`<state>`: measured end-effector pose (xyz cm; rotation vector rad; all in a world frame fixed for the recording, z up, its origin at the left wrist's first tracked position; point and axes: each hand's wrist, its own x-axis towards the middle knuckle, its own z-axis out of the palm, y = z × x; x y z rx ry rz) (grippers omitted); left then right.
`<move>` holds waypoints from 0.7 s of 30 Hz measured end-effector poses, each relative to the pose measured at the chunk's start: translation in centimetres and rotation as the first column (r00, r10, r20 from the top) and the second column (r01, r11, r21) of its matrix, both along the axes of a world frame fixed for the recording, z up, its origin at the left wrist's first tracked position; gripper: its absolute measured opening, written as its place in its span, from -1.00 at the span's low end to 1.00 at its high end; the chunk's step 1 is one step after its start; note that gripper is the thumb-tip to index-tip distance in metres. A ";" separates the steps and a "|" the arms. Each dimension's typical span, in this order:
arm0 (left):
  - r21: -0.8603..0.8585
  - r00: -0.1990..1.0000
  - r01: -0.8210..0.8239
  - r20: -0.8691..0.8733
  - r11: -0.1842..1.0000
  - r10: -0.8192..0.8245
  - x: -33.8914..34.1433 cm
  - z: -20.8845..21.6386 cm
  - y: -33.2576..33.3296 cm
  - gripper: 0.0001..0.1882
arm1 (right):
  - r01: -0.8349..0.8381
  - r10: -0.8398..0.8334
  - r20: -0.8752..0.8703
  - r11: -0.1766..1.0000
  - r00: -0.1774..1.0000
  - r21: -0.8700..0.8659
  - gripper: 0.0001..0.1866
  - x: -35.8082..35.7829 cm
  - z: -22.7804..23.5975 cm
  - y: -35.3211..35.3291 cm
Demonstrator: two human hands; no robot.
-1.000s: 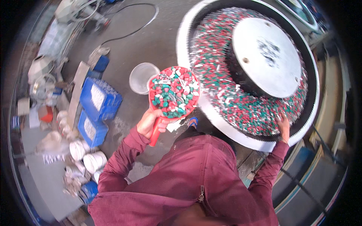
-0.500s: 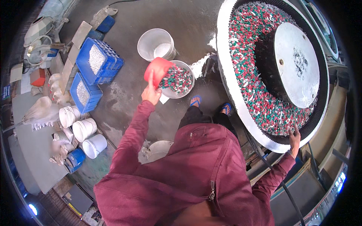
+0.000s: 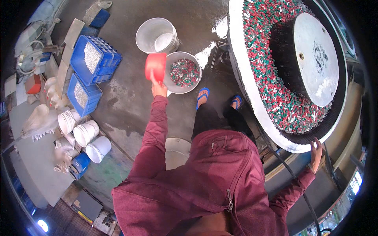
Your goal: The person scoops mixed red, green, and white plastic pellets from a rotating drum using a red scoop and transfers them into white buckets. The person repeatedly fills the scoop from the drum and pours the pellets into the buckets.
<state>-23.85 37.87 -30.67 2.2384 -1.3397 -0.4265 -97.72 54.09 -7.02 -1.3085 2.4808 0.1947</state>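
Note:
My left hand [image 3: 158,87] grips a red plastic tub [image 3: 155,65], tipped on its side at the left edge of a pale round bucket [image 3: 182,90]. Inside that bucket lies a heap of small red, green and white pieces [image 3: 184,72]. On the right, my right hand [image 3: 315,153] touches the white outer rim [image 3: 283,144] of a big round machine bowl, its fingers stretched out and holding nothing. More of the same red, green and white pieces [image 3: 271,98] fill the bowl's ring-shaped channel. Whether anything remains in the tub cannot be seen.
Behind the bucket stands a taller white bucket [image 3: 143,39] with white material at its bottom. Blue crates [image 3: 106,70] of white pellets and several white buckets [image 3: 98,150] line the left. A pale basin [image 3: 177,151] sits by my legs. The floor [image 3: 126,98] looks wet.
Pieces were pouring from the red tub; now the pour has stopped and they lie in the bucket. The tub has turned more upright. My right hand has shifted from the pieces to the outer rim.

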 end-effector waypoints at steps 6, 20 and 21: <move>-0.118 0.667 -0.104 -0.744 0.988 -0.019 -3.7 13.3 -5.1 -0.05 | 0.038 -0.026 0.065 0.979 0.998 -0.201 -0.55 -0.1 -2.8 -0.2; 0.341 0.230 0.704 0.720 0.623 -0.654 -37.9 13.6 -29.4 -0.28 | 0.218 -0.185 0.116 0.849 0.976 -0.482 -0.61 -10.9 -23.8 -12.4; 0.423 0.234 0.653 0.677 0.628 -0.698 -38.2 11.9 -27.5 -0.26 | 0.259 -0.215 0.145 0.829 0.966 -0.496 -0.62 -10.8 -24.9 -12.5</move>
